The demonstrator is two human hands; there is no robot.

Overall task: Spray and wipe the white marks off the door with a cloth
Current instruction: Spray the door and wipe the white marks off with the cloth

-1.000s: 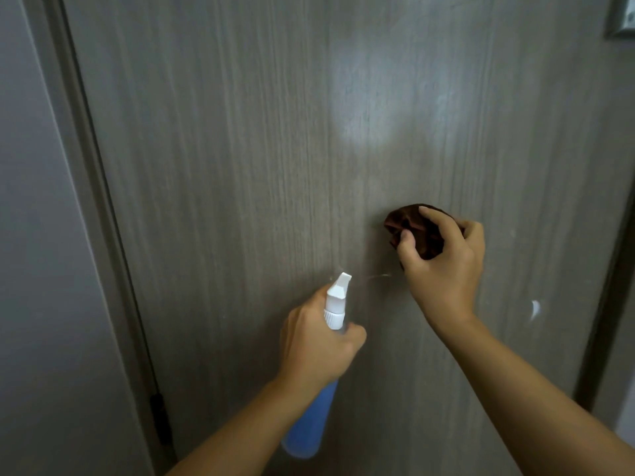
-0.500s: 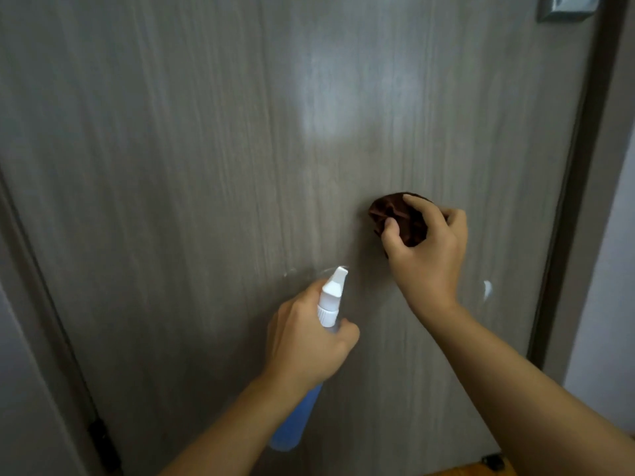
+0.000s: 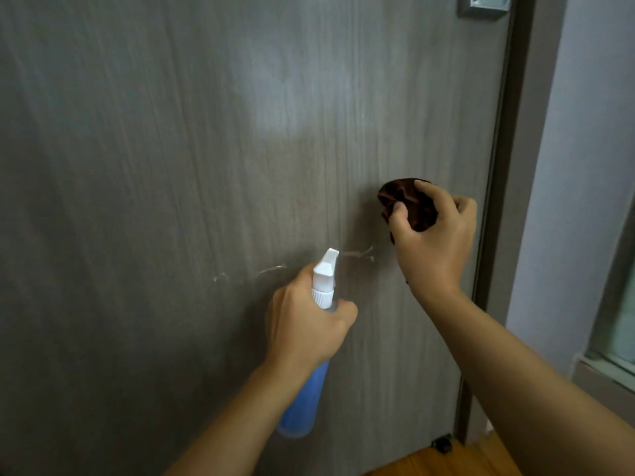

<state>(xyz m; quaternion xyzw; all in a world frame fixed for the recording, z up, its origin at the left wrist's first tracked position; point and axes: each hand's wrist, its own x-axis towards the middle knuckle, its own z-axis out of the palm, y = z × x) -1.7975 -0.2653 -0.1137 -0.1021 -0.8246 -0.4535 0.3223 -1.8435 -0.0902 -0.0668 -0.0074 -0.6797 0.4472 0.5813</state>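
A grey-brown wood-grain door (image 3: 171, 149) fills the view. Thin white marks (image 3: 271, 269) run across it at mid height, with another short stretch of white marks (image 3: 360, 254) just right of the nozzle. My left hand (image 3: 305, 324) grips a blue spray bottle (image 3: 302, 403) with a white nozzle (image 3: 326, 269) pointed at the door near the marks. My right hand (image 3: 436, 235) presses a bunched dark brown cloth (image 3: 409, 204) against the door, up and to the right of the marks. The hand hides part of the cloth.
The dark door frame (image 3: 494, 201) runs down the right side, with a pale wall (image 3: 584, 166) beyond it. A metal plate (image 3: 484, 5) sits at the door's top right. Wooden floor (image 3: 446, 458) and a small black door stop (image 3: 443, 443) show at the bottom.
The view has swung to the right, so the door frame and wall now show. The white marks left of the nozzle have come into view. Both hands keep their hold.
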